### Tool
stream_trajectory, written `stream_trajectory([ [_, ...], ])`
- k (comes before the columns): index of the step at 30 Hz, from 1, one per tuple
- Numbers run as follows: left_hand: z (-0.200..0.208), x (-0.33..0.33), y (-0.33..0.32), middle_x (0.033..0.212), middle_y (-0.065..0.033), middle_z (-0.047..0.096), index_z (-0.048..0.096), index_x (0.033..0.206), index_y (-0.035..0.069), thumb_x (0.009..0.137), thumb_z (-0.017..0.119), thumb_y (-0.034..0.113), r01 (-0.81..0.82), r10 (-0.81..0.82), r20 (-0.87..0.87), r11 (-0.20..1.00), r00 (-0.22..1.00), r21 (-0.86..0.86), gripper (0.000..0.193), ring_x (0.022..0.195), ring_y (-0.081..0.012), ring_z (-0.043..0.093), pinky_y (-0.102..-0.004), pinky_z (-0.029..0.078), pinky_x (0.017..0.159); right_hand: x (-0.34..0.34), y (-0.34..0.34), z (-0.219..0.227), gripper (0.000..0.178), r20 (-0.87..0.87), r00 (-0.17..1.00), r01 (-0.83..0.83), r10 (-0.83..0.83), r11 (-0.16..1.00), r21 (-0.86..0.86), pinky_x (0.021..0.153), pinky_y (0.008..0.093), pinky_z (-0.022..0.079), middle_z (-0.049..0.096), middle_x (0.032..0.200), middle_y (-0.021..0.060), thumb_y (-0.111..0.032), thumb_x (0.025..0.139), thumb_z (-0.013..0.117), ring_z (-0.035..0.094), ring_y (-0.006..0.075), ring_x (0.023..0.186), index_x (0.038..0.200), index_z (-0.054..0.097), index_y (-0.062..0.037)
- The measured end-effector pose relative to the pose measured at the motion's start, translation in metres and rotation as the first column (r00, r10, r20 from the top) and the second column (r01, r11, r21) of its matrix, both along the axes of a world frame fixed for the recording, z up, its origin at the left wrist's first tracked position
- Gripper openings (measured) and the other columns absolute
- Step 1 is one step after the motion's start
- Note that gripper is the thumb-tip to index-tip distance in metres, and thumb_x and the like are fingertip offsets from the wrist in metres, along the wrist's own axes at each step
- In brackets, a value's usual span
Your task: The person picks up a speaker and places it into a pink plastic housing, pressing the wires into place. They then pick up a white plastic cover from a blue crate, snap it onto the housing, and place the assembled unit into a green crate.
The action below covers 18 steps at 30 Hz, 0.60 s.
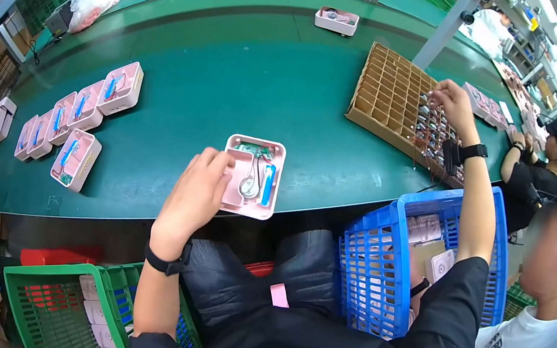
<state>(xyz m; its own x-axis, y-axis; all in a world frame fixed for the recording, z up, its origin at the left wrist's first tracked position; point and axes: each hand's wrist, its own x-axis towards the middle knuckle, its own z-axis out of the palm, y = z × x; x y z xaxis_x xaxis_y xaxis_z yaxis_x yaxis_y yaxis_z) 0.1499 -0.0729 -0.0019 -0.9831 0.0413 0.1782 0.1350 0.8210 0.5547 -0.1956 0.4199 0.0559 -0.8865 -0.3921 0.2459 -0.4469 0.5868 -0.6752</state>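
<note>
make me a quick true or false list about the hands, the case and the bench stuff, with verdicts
1. The left hand is at the left side of a pink case on the green table. True.
2. The right hand is on that same pink case. False: it is at the divided cardboard tray.
3. The blue part runs along the left side of that pink case. False: it runs along the right side.
4. The blue basket stands to the right of the green crate. True.
5. Every compartment of the divided cardboard tray holds parts. False: many on its left hold none.
</note>
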Motion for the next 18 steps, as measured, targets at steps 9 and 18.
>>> stream_trajectory([
  [9,0.041,0.013,0.029,0.125,-0.0207,0.065,0.058,0.143,0.003,0.094,0.075,0.011,0.071,-0.041,-0.346,0.995,0.937,0.074,0.053,0.115,-0.0410,0.062,-0.0472,0.051,0.100,0.067,-0.077,0.098,0.010,-0.151,0.948,-0.315,0.280,0.891,-0.327,0.076,0.0271,0.054,0.076,0.114,0.0114,-0.017,0.114,0.055,0.075,0.0169,0.095,0.114,0.055,-0.0065],
  [18,0.057,0.017,0.051,0.110,-0.0206,0.074,0.055,0.144,0.000,0.095,0.080,0.016,0.049,0.142,-0.384,0.893,0.912,0.447,0.057,0.095,-0.0310,0.073,-0.0405,0.057,0.084,0.184,-0.235,0.083,0.015,0.013,0.614,-0.632,0.789,0.501,-0.591,0.078,0.0312,0.058,0.073,0.112,0.0148,-0.017,0.111,0.061,0.075,0.0245,0.099,0.115,0.052,-0.0059],
])
